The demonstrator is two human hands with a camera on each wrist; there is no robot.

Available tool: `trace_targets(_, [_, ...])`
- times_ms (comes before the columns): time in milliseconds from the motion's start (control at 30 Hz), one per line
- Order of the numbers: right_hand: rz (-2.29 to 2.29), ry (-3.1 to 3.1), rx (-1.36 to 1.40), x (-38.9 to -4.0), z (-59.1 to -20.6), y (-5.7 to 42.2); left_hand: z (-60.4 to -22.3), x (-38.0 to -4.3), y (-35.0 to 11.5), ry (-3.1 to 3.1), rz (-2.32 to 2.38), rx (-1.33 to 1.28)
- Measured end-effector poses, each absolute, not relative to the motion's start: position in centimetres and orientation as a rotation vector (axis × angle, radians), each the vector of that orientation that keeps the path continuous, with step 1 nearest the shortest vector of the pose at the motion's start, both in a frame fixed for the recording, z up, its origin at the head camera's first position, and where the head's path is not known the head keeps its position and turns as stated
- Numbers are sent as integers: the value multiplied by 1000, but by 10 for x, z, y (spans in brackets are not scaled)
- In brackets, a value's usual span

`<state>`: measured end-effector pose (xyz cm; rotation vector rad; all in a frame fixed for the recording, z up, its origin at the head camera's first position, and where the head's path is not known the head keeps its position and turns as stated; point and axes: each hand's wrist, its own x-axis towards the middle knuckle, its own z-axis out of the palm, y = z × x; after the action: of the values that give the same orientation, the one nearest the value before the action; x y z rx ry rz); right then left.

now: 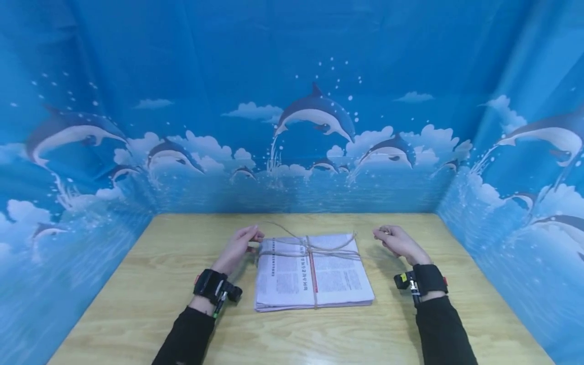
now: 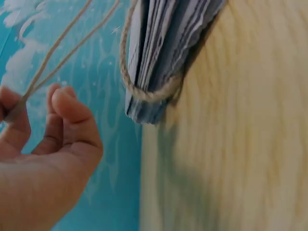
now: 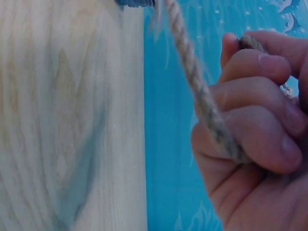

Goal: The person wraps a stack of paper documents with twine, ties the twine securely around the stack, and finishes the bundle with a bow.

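A stack of folded newspapers (image 1: 287,284) lies on the table, with twine (image 1: 309,248) running across it both ways and meeting near its far edge. At the stack's left, my left hand (image 1: 234,249) pinches twine strands between thumb and fingers; in the left wrist view two thin strands (image 2: 62,38) come together at the fingertips. A thicker twine loop (image 2: 126,72) wraps the stack's edge beside this hand. My right hand (image 1: 400,243), off to the stack's right, has its fingers curled round a length of twine (image 3: 195,86), which slants down into the fist.
The wood-grain table (image 1: 328,337) extends around the stack. A blue curtain (image 1: 219,56) printed with dolphins and clouds encloses the back and both sides. Each wrist wears a black strap with a small camera, the left one (image 1: 233,293) close to the stack.
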<state>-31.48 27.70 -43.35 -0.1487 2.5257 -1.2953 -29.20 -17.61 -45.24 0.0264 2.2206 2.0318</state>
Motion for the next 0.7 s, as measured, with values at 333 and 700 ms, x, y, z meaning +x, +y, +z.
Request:
trace_targets(333, [-1300,2680,-190,-308,-439,283,-446,-282,-225,1905,2401,-142])
trace_targets(700, [-1136,2928,-192,-313,-445,287,-453,-279,-275,2280,1918,-308])
